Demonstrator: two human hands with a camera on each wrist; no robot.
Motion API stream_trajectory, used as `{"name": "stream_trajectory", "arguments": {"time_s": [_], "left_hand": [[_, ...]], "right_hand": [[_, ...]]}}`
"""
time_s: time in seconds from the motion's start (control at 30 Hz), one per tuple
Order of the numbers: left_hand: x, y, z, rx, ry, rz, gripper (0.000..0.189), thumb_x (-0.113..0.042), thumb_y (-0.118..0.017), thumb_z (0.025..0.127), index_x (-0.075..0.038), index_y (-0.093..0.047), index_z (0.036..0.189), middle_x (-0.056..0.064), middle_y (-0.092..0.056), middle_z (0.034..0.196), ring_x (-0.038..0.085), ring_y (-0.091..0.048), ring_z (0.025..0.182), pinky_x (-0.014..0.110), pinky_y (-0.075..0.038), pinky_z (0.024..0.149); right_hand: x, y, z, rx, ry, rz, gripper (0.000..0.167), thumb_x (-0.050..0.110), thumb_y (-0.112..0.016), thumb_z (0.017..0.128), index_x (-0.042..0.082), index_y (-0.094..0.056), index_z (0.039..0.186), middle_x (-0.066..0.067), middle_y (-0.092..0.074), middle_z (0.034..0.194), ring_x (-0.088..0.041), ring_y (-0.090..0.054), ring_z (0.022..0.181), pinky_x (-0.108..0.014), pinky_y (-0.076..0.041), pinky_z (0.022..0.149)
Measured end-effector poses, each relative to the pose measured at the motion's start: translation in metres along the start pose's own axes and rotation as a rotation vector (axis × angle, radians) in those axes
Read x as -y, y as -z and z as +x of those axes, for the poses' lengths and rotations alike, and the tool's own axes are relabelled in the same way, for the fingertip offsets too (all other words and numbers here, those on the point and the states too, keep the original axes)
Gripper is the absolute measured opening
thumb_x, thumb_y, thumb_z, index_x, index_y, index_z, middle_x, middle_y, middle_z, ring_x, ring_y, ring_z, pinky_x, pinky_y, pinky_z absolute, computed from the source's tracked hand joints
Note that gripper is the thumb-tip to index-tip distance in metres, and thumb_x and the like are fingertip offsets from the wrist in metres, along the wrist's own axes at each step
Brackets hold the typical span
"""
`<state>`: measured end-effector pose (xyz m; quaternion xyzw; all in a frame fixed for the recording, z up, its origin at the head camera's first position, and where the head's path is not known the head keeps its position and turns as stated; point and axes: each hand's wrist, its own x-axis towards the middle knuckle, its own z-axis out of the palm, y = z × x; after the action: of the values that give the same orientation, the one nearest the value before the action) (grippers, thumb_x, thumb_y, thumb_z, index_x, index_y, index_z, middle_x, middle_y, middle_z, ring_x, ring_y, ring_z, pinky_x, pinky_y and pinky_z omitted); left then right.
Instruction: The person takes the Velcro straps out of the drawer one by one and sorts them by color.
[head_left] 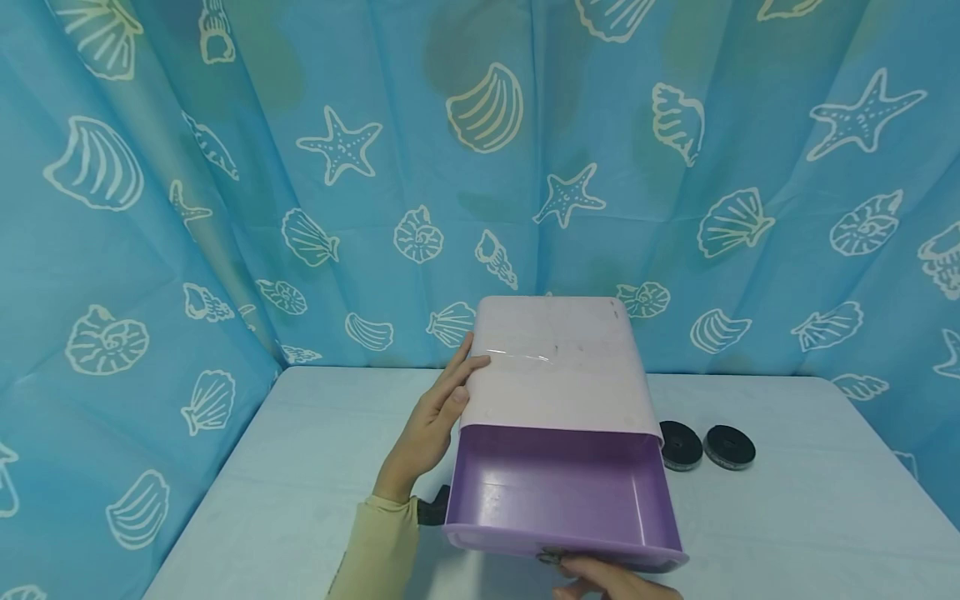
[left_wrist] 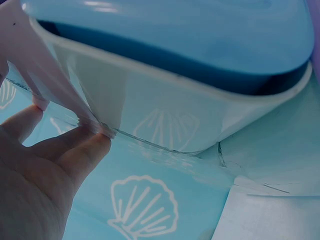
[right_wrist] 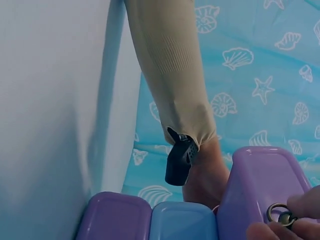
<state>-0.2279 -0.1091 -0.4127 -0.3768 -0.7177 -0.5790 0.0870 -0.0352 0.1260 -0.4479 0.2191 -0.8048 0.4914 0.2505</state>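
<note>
A small drawer cabinet (head_left: 555,367) with a pale pink-white casing stands on the table. Its purple top drawer (head_left: 555,542) is pulled out towards me, with its inside showing. My right hand (head_left: 615,577) pinches the metal ring pull (right_wrist: 276,213) on the drawer's front between thumb and fingers. Against the casing's left side rests my left hand (head_left: 427,429), its fingers extended. In the left wrist view those fingertips touch the casing beside a strip of clear tape. Below the purple drawer, a blue drawer (right_wrist: 184,222) and another purple drawer (right_wrist: 116,217) are pushed in.
Two black round rolls (head_left: 730,447) with centre holes lie on the table, right of the cabinet. A light-blue cloth covers the table (head_left: 810,500). Behind hangs a blue curtain (head_left: 420,167) with shells and starfish. A black wrist device (right_wrist: 181,160) sits on the left wrist.
</note>
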Motion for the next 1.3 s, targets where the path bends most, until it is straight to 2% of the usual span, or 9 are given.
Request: {"name": "stream_trajectory", "arguments": {"time_s": [0.2,0.3,0.43,0.57,0.7,0.83,0.93,1.03,1.3], "left_hand": [[-0.001,0.0,0.0,0.002,0.008,0.006,0.042,-0.021,-0.035,0.111,-0.015,-0.045,0.152,0.001,-0.011,0.169,0.019,-0.008,0.154,0.035,-0.018,0.122],[-0.002,0.0,-0.001,-0.002,0.013,0.013,0.042,-0.019,-0.035,0.111,-0.015,-0.045,0.152,-0.001,-0.011,0.169,0.019,-0.009,0.154,0.036,-0.018,0.122],[0.0,0.0,0.0,-0.001,0.01,0.01,0.042,-0.015,-0.035,0.111,-0.014,-0.045,0.152,-0.001,-0.011,0.169,0.019,-0.008,0.154,0.036,-0.018,0.122],[0.0,0.0,0.0,0.003,0.016,0.002,0.042,-0.018,-0.035,0.111,-0.015,-0.045,0.152,-0.004,-0.011,0.169,0.018,-0.008,0.154,0.035,-0.018,0.121],[-0.002,0.0,-0.001,0.003,0.023,0.004,0.042,-0.021,-0.036,0.111,-0.017,-0.045,0.152,-0.006,-0.011,0.168,0.017,-0.008,0.154,0.036,-0.019,0.121],[-0.003,0.0,-0.001,0.003,0.024,0.006,0.042,-0.022,-0.035,0.111,-0.017,-0.045,0.152,-0.007,-0.011,0.168,0.017,-0.008,0.154,0.039,-0.018,0.122],[-0.003,0.0,0.0,0.002,0.026,0.01,0.042,-0.023,-0.035,0.111,-0.017,-0.045,0.152,-0.007,-0.011,0.168,0.017,-0.008,0.154,0.039,-0.018,0.122],[-0.002,0.0,0.0,0.0,0.026,0.016,0.042,-0.024,-0.035,0.112,-0.018,-0.045,0.152,-0.007,-0.012,0.168,0.017,-0.009,0.154,0.039,-0.018,0.122],[-0.002,0.0,-0.001,0.001,0.021,0.016,0.043,-0.025,-0.035,0.112,-0.017,-0.045,0.152,0.007,-0.011,0.169,0.017,-0.009,0.154,0.038,-0.019,0.121]], "right_hand": [[0.003,-0.003,0.008,-0.09,0.185,-0.156,0.006,0.012,-0.079,0.088,0.008,-0.075,0.089,-0.001,-0.073,0.081,-0.003,-0.067,0.069,-0.01,-0.049,0.058],[0.006,-0.002,0.009,-0.117,0.23,-0.266,0.034,0.039,-0.061,0.101,0.011,-0.075,0.087,0.004,-0.071,0.08,-0.003,-0.065,0.068,-0.01,-0.048,0.059],[0.011,-0.004,0.004,-0.13,0.114,-0.341,0.017,0.027,-0.082,0.086,0.012,-0.077,0.092,0.008,-0.071,0.081,0.002,-0.063,0.068,-0.009,-0.047,0.058],[0.009,-0.006,-0.004,-0.101,0.028,-0.216,0.052,-0.008,-0.09,0.058,0.01,-0.075,0.104,0.005,-0.071,0.088,0.0,-0.065,0.073,-0.01,-0.048,0.058],[0.006,-0.006,-0.01,-0.059,-0.109,-0.008,0.054,-0.016,-0.082,0.066,0.01,-0.072,0.112,0.004,-0.069,0.093,-0.003,-0.066,0.077,-0.019,-0.052,0.054],[0.009,-0.009,-0.008,-0.105,-0.203,-0.058,0.044,-0.011,-0.086,0.066,0.012,-0.076,0.103,0.013,-0.067,0.089,0.0,-0.063,0.074,-0.021,-0.049,0.053],[0.012,-0.01,-0.003,-0.16,-0.112,-0.141,0.042,-0.008,-0.09,0.061,0.013,-0.077,0.096,0.013,-0.068,0.086,0.001,-0.063,0.072,-0.015,-0.047,0.055],[0.012,-0.009,0.003,-0.192,0.061,-0.176,0.013,0.011,-0.085,0.082,0.008,-0.077,0.093,0.006,-0.069,0.084,-0.002,-0.063,0.071,-0.01,-0.045,0.056],[0.01,-0.004,0.011,-0.19,0.256,-0.246,0.043,0.041,-0.057,0.102,0.006,-0.077,0.088,0.002,-0.07,0.083,-0.003,-0.066,0.069,-0.01,-0.049,0.06]]}}
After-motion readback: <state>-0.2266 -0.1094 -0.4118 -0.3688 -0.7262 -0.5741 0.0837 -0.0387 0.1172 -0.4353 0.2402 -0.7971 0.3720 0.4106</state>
